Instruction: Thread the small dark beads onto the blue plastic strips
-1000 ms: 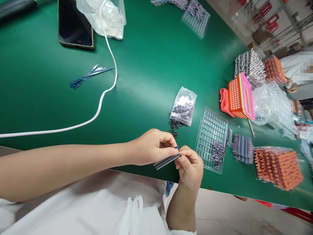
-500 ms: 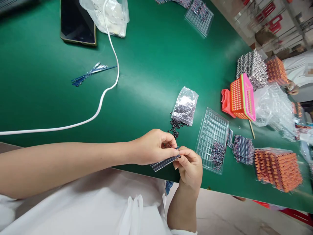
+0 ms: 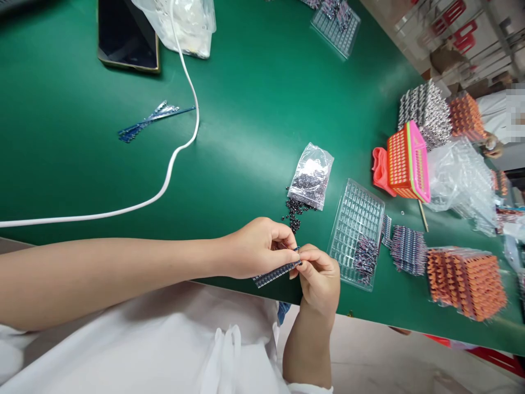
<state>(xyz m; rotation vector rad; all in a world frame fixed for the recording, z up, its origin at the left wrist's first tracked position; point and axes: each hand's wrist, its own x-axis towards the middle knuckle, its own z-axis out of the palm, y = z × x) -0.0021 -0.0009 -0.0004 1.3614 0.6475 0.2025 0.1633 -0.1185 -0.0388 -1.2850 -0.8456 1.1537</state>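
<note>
My left hand point(image 3: 258, 249) is closed on a dark strip of small parts point(image 3: 275, 274), near the table's front edge. Against its fingertips, my right hand point(image 3: 320, 276) pinches the right end of the same strip, where a small dark piece shows. Exactly what lies between the fingertips is too small to tell. Just beyond the hands, small dark beads point(image 3: 294, 210) are scattered at the mouth of a clear plastic bag point(image 3: 311, 176). Right of my right hand lies a clear compartment tray point(image 3: 353, 219) with a heap of thin dark pieces point(image 3: 366, 258) in it.
A white cable point(image 3: 170, 169) curves across the green table point(image 3: 238, 126). Phone point(image 3: 128, 35) and blue strips point(image 3: 151, 121) lie at the left. To the right are stacked strips point(image 3: 409, 249), orange stacks point(image 3: 467, 282) and a basket point(image 3: 400, 161). Another person's hand point(image 3: 492, 146) shows at far right.
The view has shifted slightly. Both hands keep nearly the same place and grip on the strip, with only slight finger movement.
</note>
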